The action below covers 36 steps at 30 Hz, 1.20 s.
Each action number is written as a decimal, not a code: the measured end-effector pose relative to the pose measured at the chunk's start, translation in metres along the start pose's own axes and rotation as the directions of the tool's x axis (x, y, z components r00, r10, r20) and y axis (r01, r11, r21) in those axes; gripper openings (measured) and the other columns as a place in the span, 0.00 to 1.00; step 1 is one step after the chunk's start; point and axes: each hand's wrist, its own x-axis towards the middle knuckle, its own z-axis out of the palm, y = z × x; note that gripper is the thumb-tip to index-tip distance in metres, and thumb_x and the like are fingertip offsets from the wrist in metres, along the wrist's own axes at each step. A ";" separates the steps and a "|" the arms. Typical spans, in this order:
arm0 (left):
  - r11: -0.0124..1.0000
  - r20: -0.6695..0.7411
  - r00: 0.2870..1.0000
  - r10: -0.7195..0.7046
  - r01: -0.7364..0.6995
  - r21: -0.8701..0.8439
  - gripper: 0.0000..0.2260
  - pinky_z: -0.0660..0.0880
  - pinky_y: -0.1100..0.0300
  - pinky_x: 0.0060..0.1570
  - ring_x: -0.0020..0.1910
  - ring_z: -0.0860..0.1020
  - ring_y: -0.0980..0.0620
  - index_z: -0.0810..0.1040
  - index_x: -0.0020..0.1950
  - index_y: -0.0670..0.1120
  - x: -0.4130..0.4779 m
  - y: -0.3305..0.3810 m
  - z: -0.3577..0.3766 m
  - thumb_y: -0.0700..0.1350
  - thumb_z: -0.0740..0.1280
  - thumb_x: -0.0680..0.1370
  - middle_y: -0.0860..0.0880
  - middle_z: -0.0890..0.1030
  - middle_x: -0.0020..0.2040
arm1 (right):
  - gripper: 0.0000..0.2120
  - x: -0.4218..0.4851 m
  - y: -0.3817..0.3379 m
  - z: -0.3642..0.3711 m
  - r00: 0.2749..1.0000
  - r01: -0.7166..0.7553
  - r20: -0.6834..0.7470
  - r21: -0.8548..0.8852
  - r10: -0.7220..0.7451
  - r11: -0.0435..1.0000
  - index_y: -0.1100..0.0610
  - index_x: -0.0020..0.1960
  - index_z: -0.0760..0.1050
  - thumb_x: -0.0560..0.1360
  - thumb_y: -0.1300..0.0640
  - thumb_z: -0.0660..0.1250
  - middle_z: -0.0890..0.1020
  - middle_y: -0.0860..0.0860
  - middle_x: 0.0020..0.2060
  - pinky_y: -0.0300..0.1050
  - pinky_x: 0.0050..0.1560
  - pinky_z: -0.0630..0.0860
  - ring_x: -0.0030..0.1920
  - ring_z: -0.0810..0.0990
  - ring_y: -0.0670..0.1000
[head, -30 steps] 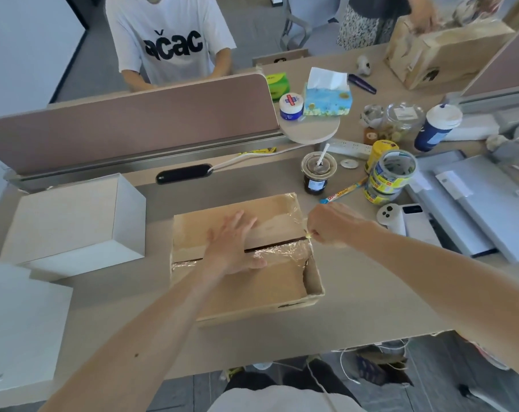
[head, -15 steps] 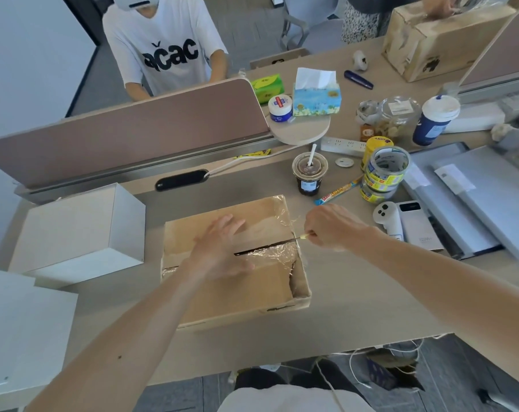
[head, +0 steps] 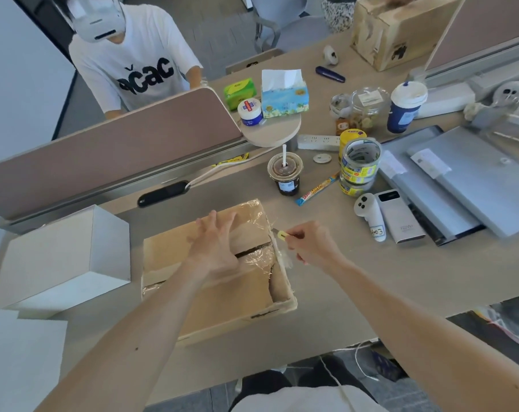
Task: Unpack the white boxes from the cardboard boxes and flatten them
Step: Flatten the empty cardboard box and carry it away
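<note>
A flat cardboard box point(head: 222, 304) lies on the desk in front of me, its two top flaps joined by clear tape that is split along the seam at the right. My left hand point(head: 215, 248) presses down on the flaps with fingers spread. My right hand point(head: 311, 243) pinches a small yellow cutter point(head: 282, 234) just off the box's right edge, its blade by the torn tape. A white box point(head: 64, 257) stands to the left of the cardboard box. Another white box point(head: 17, 358) lies at the near left corner.
An iced coffee cup point(head: 285, 173), stacked tape rolls point(head: 360, 165), a white controller point(head: 368, 215) and a power bank point(head: 399, 218) crowd the desk right of the box. Grey laptops point(head: 466, 179) lie far right. A divider panel point(head: 112, 147) runs behind; a person sits beyond it.
My right hand has drawn the cutter rightward off the box's edge, so the yellow cutter now shows. My left hand stays pressed on the flaps. The camera has shifted.
</note>
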 end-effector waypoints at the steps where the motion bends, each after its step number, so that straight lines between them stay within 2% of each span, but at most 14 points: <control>1: 1.000 -0.018 1.000 0.007 -0.007 0.000 0.45 0.61 0.33 0.70 0.78 0.47 0.35 0.46 0.77 0.61 0.000 -0.002 -0.001 0.52 0.70 0.68 0.47 0.46 0.80 | 0.09 0.001 0.003 0.003 1.000 -0.002 -0.022 0.011 0.002 1.000 0.64 0.46 0.83 0.77 0.64 0.64 0.80 0.54 0.34 0.40 0.29 0.73 0.25 0.73 0.44; 4: 1.000 -0.046 0.999 0.022 -0.023 -0.019 0.43 0.65 0.38 0.70 0.77 0.54 0.37 0.50 0.77 0.60 0.000 -0.006 -0.007 0.51 0.68 0.66 0.45 0.54 0.78 | 0.09 0.002 0.005 0.009 0.999 -0.012 -0.031 0.069 0.014 0.998 0.62 0.45 0.84 0.77 0.63 0.65 0.81 0.52 0.33 0.37 0.27 0.71 0.21 0.72 0.41; 7: 1.000 -0.032 0.999 0.018 -0.018 -0.015 0.43 0.67 0.41 0.69 0.76 0.57 0.38 0.50 0.77 0.60 0.000 -0.007 -0.010 0.50 0.67 0.65 0.47 0.55 0.78 | 0.09 0.002 0.005 0.011 0.999 -0.026 -0.039 0.123 0.031 0.992 0.61 0.44 0.84 0.77 0.62 0.65 0.82 0.54 0.33 0.37 0.27 0.71 0.21 0.71 0.41; 10: 0.999 -0.022 1.000 0.017 -0.017 -0.027 0.44 0.68 0.41 0.69 0.77 0.57 0.37 0.50 0.77 0.61 0.000 -0.007 -0.010 0.50 0.64 0.64 0.48 0.54 0.79 | 0.09 0.000 0.006 0.009 0.998 -0.035 -0.045 0.205 0.045 0.978 0.59 0.42 0.85 0.76 0.62 0.66 0.81 0.52 0.30 0.36 0.25 0.68 0.21 0.69 0.43; 14: 0.999 -0.001 1.000 0.020 -0.020 -0.027 0.44 0.66 0.43 0.71 0.78 0.55 0.35 0.50 0.79 0.60 -0.001 -0.006 -0.014 0.47 0.67 0.67 0.48 0.52 0.81 | 0.09 0.000 0.007 0.013 0.999 -0.032 -0.032 0.180 0.039 0.983 0.61 0.41 0.84 0.75 0.62 0.66 0.83 0.57 0.34 0.41 0.28 0.70 0.24 0.70 0.45; 17: 0.999 -0.002 1.000 0.017 -0.017 -0.028 0.43 0.64 0.45 0.72 0.78 0.54 0.35 0.51 0.80 0.59 -0.003 -0.004 -0.016 0.46 0.67 0.69 0.47 0.52 0.81 | 0.09 0.003 0.006 0.017 0.999 -0.039 -0.028 0.181 0.045 0.983 0.60 0.42 0.85 0.77 0.61 0.67 0.84 0.54 0.33 0.43 0.32 0.72 0.27 0.71 0.46; 21: 1.000 -0.013 1.000 0.025 -0.026 -0.017 0.43 0.64 0.46 0.72 0.78 0.55 0.35 0.51 0.80 0.59 -0.003 -0.003 -0.015 0.46 0.68 0.69 0.46 0.53 0.80 | 0.10 0.002 0.007 0.018 0.999 -0.022 -0.034 0.135 0.027 0.991 0.61 0.40 0.85 0.76 0.62 0.66 0.84 0.56 0.35 0.44 0.32 0.72 0.29 0.72 0.47; 25: 1.000 -0.012 1.000 0.010 -0.010 -0.018 0.45 0.63 0.45 0.73 0.79 0.53 0.35 0.50 0.81 0.60 0.001 -0.005 -0.012 0.48 0.69 0.69 0.46 0.51 0.82 | 0.13 -0.011 0.010 0.018 1.000 0.016 0.010 0.077 -0.017 0.997 0.59 0.34 0.83 0.74 0.65 0.64 0.79 0.43 0.23 0.35 0.25 0.65 0.25 0.69 0.44; 28: 1.000 -0.011 1.000 0.010 -0.010 -0.006 0.46 0.63 0.44 0.73 0.79 0.52 0.35 0.49 0.81 0.60 0.004 -0.006 -0.010 0.48 0.70 0.68 0.46 0.50 0.82 | 0.12 -0.017 0.012 0.020 1.000 0.016 -0.007 0.102 -0.016 0.995 0.62 0.37 0.84 0.73 0.65 0.63 0.78 0.42 0.21 0.37 0.24 0.62 0.27 0.67 0.48; 32: 1.000 -0.020 1.000 0.003 -0.003 -0.009 0.46 0.64 0.40 0.72 0.79 0.51 0.35 0.48 0.80 0.61 0.005 -0.006 -0.007 0.48 0.69 0.67 0.47 0.49 0.82 | 0.11 -0.023 0.016 0.019 0.999 0.035 -0.014 0.092 -0.034 0.995 0.70 0.37 0.80 0.73 0.66 0.62 0.75 0.41 0.18 0.38 0.24 0.59 0.26 0.62 0.50; 36: 1.000 -0.016 1.000 0.012 -0.012 -0.005 0.47 0.65 0.37 0.70 0.79 0.51 0.34 0.48 0.80 0.61 0.008 -0.009 -0.004 0.48 0.70 0.67 0.46 0.48 0.82 | 0.11 -0.029 0.023 0.020 1.000 0.029 -0.014 0.114 -0.028 0.993 0.73 0.39 0.77 0.73 0.66 0.62 0.77 0.43 0.21 0.40 0.26 0.57 0.27 0.62 0.51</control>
